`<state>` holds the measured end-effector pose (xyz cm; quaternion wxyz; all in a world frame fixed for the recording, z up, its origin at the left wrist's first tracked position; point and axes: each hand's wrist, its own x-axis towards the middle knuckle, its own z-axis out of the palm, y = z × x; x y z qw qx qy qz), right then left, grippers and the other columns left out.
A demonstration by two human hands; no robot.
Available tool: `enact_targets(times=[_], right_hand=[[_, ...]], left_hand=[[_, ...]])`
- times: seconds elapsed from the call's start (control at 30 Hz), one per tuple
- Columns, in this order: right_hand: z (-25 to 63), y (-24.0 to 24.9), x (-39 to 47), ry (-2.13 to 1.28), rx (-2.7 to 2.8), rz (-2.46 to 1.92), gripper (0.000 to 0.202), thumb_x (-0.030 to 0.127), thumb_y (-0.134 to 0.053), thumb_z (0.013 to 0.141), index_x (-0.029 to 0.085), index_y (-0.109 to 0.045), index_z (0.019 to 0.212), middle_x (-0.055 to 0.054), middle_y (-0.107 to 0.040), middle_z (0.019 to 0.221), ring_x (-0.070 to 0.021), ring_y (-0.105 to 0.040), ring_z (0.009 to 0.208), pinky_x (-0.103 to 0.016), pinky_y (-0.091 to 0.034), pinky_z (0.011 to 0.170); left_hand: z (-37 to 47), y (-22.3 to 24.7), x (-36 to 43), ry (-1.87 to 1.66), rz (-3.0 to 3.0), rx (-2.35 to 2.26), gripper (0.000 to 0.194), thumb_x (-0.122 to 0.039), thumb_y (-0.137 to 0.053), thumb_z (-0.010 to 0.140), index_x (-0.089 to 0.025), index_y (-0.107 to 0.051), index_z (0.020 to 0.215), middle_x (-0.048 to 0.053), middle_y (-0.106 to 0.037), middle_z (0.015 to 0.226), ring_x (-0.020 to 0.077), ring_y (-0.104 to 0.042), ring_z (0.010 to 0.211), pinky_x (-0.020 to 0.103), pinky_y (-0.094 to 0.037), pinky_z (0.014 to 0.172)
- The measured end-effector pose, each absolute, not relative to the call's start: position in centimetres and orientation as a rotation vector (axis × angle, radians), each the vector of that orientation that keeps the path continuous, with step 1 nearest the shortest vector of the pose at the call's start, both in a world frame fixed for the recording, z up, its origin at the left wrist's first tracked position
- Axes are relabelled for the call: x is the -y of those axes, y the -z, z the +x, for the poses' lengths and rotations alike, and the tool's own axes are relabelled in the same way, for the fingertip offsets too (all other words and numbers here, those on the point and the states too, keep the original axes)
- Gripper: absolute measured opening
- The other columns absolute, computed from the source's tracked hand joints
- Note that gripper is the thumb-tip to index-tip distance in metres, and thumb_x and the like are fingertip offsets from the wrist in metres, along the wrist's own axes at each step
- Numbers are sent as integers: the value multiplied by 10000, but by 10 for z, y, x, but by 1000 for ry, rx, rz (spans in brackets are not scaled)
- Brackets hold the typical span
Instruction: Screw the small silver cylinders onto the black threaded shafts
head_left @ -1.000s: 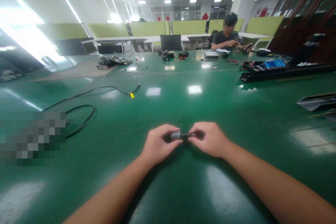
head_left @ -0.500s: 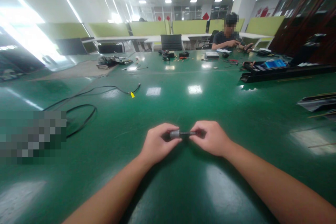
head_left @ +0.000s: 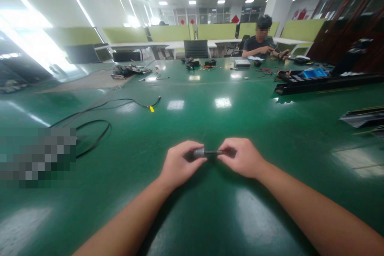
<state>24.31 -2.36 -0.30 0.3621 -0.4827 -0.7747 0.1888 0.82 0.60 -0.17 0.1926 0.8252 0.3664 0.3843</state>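
Observation:
Between my two hands, just above or on the green table [head_left: 192,128], is a small grey cylinder [head_left: 199,152] with a thin dark rod [head_left: 212,152] sticking out to the right. My left hand [head_left: 180,162] is closed on the cylinder, thumb below and fingers above. The rod's right end is pinched between the thumb and fingers of my right hand [head_left: 241,158]. Rod and cylinder lie level and in line. Their outer ends are partly hidden by my fingers, so I cannot tell exactly what kind of part this is.
A black cable [head_left: 120,100] with a yellow tag [head_left: 151,109] lies to the left, near a blurred-out grey block [head_left: 45,156]. Dark metal rails [head_left: 318,86] lie at the right. Electronic parts [head_left: 130,70] sit at the back. Across the table sits a person [head_left: 258,46].

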Motion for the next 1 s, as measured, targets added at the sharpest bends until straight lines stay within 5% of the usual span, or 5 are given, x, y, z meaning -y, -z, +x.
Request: enact_targets(times=[1.0], right_hand=[[246, 2, 22, -459, 2010, -1240, 30, 172, -708, 785, 194, -708, 805, 1, -684, 736, -141, -608, 657, -255, -434, 634]], left_hand=[[7, 2, -7, -1074, 2329, -1058, 248, -247, -782, 754, -212, -717, 991, 37, -744, 958, 186, -690, 874, 303, -545, 820]])
